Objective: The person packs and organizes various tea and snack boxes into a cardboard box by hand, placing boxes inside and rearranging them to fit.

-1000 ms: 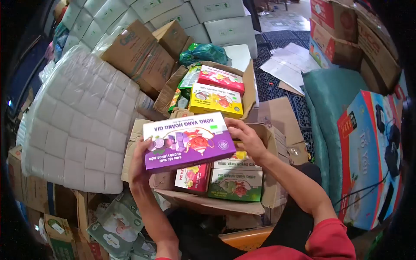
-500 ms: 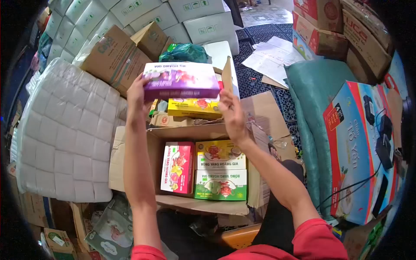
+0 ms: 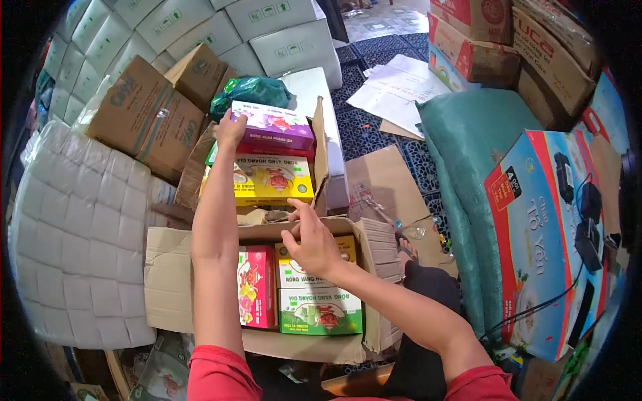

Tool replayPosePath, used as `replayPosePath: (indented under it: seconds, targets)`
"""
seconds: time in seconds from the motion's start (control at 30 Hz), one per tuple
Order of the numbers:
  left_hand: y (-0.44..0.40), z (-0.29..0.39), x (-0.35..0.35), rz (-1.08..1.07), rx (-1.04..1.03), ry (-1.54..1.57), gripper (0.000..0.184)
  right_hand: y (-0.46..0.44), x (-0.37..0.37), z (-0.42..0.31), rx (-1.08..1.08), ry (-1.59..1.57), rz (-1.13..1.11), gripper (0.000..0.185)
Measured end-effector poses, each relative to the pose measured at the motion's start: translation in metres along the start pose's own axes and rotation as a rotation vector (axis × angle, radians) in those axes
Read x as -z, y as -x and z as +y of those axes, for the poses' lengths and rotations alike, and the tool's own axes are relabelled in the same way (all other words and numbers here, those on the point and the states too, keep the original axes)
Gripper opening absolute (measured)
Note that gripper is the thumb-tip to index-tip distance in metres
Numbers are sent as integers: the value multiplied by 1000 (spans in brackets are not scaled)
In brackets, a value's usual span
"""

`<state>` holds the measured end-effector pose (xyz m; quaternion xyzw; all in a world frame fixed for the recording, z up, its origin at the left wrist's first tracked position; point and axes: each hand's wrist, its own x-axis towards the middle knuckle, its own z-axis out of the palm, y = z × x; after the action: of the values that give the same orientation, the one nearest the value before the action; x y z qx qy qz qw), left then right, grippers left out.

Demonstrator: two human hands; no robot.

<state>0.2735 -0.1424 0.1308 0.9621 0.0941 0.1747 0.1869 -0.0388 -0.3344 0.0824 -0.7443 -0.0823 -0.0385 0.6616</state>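
Observation:
My left hand (image 3: 231, 128) grips the left end of a purple and white product box (image 3: 277, 127), which sits in the far carton (image 3: 321, 137). Just in front of it in that carton lies a yellow box (image 3: 274, 177). Above the near open carton (image 3: 167, 281), my right hand (image 3: 311, 240) is open with nothing in it, fingers apart. Inside the near carton are a pink box (image 3: 256, 287), a green and white box (image 3: 321, 311) and a yellow and white box (image 3: 304, 274), partly hidden by the right hand.
A green sack (image 3: 468, 154) and a blue and red carton (image 3: 535, 247) stand at the right. Plastic-wrapped white packs (image 3: 80, 240) are on the left. White cartons (image 3: 214, 37) are stacked behind, near a green plastic bag (image 3: 251, 95). Flattened cardboard (image 3: 388, 187) lies on the patterned floor.
The purple box, held up between both hands before, now rests in the far carton. My right hand has let go and drawn back over the near carton. The view has shifted.

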Motion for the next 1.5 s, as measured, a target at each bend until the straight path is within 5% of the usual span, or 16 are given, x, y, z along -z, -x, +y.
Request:
replayPosePath:
  seconds: [0.1, 0.33, 0.4, 0.5, 0.6, 0.67, 0.77, 0.83, 0.87, 0.93, 1.03, 1.23, 1.3, 1.5]
  targets:
    - [2, -13, 3, -104, 68, -238, 70, 5, -13, 3, 40, 65, -25, 58]
    - [19, -38, 1, -77, -20, -113, 72, 19, -41, 3, 25, 211, -188, 63]
    - [21, -41, -8, -101, -6, 178, 75, 24, -55, 11, 74, 273, -183, 58]
    - [41, -49, -1, -192, -170, 373, 69, 25, -62, 22, 123, 383, -348, 42]
    - [134, -53, 62, 186, -557, 178, 48, 32, -72, 27, 99, 405, -528, 33]
    - [199, -77, 100, 128, -436, 319, 37, 38, -89, 37, 6, 405, -604, 36]
    - [275, -137, 125, -134, 313, 748, 28, 54, -109, 43, -99, 390, -636, 43]
    - [308, -167, 131, -182, 291, 110, 45, 56, -133, 83, -88, 348, -704, 54]
    - [317, -179, 132, -324, 260, -7, 58, 57, -132, 77, -294, 230, -811, 55]
    - [324, -209, 112, -354, 258, -62, 64, 57, -129, 59, -720, -14, -987, 57]
    - [314, -233, 93, -780, 370, -89, 72, 81, -139, 53, -762, -134, -859, 59]
    - [321, -179, 121, -646, 376, -260, 76, 72, -139, 57, -1071, -418, -650, 46]
    - [335, -177, 122, -469, 308, -319, 67, 75, -139, 79, -961, -547, -658, 49]
    - [337, -184, 144, -741, 496, 84, 62, 74, -96, 52, -850, -430, -608, 79]
